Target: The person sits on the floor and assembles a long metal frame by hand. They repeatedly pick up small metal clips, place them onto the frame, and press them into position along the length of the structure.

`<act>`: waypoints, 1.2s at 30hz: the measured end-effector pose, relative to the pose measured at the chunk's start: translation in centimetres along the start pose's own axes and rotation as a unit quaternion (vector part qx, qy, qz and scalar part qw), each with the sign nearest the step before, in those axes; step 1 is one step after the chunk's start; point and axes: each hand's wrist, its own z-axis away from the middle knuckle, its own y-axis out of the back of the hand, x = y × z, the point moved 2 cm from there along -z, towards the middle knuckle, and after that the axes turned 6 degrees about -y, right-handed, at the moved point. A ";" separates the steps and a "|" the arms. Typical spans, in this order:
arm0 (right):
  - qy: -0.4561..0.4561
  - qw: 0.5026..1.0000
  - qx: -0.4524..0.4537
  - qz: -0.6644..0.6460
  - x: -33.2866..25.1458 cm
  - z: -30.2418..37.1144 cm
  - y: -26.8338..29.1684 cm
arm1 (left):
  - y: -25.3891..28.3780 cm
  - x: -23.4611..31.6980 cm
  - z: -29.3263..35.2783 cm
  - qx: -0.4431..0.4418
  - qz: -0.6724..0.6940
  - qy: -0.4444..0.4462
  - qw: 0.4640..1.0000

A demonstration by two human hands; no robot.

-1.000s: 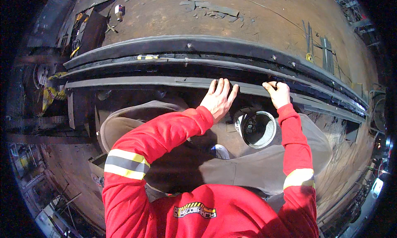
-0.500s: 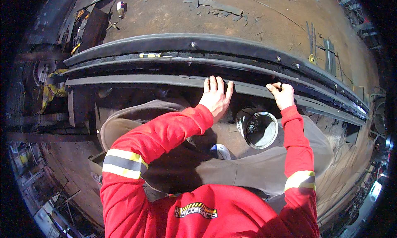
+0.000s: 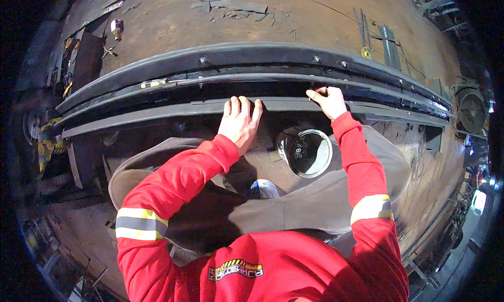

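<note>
A long dark metal beam with raised parallel edges (image 3: pixel 168 113) lies across in front of me. My left hand (image 3: pixel 240 122) rests on its near edge, fingers stretched and slightly apart, holding nothing. Farther right, my right hand (image 3: pixel 332 102) is over the channel behind that edge, thumb and forefinger pinched together. Whatever is between those fingertips is too small to make out. Several bolts (image 3: pixel 317 59) stick out of the beam's far side. A screwdriver (image 3: pixel 153 83) with a yellow and black handle lies along the middle ridge, left of my hands.
Between my knees stands an open bucket (image 3: pixel 284 151) with small dark pieces inside. Beyond the beam, flat scraps (image 3: pixel 239 6), a bottle (image 3: pixel 116 28) and metal strips (image 3: pixel 389 47) lie on the brown surface. A dark box with tools (image 3: pixel 85 55) stands at far left.
The view has shifted, so the scene sits farther left. My right hand has moved from the beam's near edge to over the channel. My left hand stays on the near edge.
</note>
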 end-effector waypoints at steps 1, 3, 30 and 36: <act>0.004 1.000 0.011 0.005 -0.4 0.3 0.1 | 0.1 -0.1 0.0 -0.004 -0.002 -0.001 1.000; 0.014 0.999 0.032 0.016 -1.0 0.9 0.3 | -0.2 0.0 0.1 0.001 -0.012 -0.002 1.000; -0.062 0.995 -0.068 0.040 2.6 -3.4 -0.1 | -0.1 -1.8 -0.6 0.022 0.028 -0.033 0.999; -0.093 0.991 -0.065 0.072 1.9 -3.9 -0.2 | 0.0 -2.0 -0.5 0.048 0.050 -0.036 0.997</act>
